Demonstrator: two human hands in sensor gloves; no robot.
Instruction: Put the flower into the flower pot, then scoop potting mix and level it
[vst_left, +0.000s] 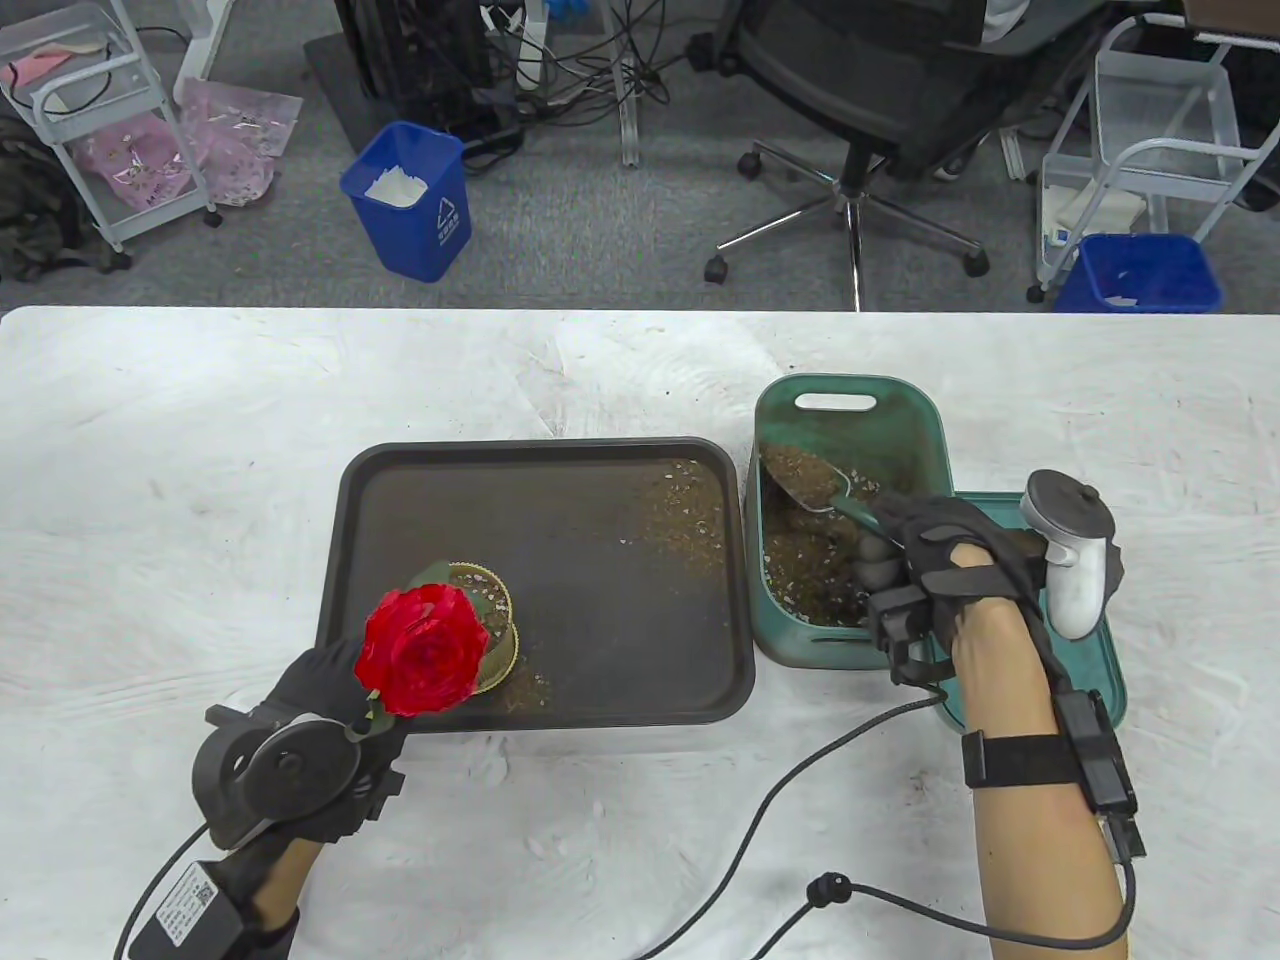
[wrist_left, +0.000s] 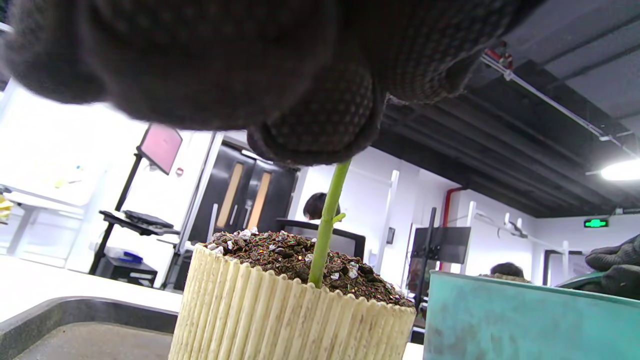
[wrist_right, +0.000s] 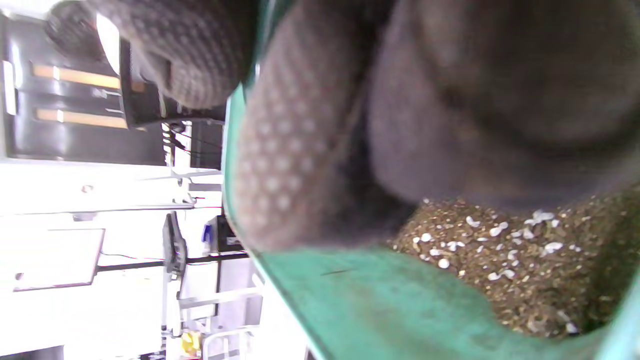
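A red flower (vst_left: 422, 648) stands with its green stem (wrist_left: 326, 227) stuck in the potting mix of a ribbed cream flower pot (wrist_left: 280, 320), at the near left of the dark tray (vst_left: 600, 500). My left hand (vst_left: 330, 700) pinches the stem just under the bloom; its fingertips (wrist_left: 320, 125) close on the stem top. My right hand (vst_left: 925, 545) grips the handle of a metal scoop (vst_left: 808, 478) heaped with mix, inside the green bin (vst_left: 905, 410). Potting mix (wrist_right: 525, 260) fills the bin's bottom.
Spilled mix lies on the tray's far right part and beside the pot. The bin's green lid (vst_left: 1100, 670) lies under my right forearm. A black cable (vst_left: 780, 810) trails over the white table (vst_left: 200, 450). Office chair and blue bins stand beyond the far edge.
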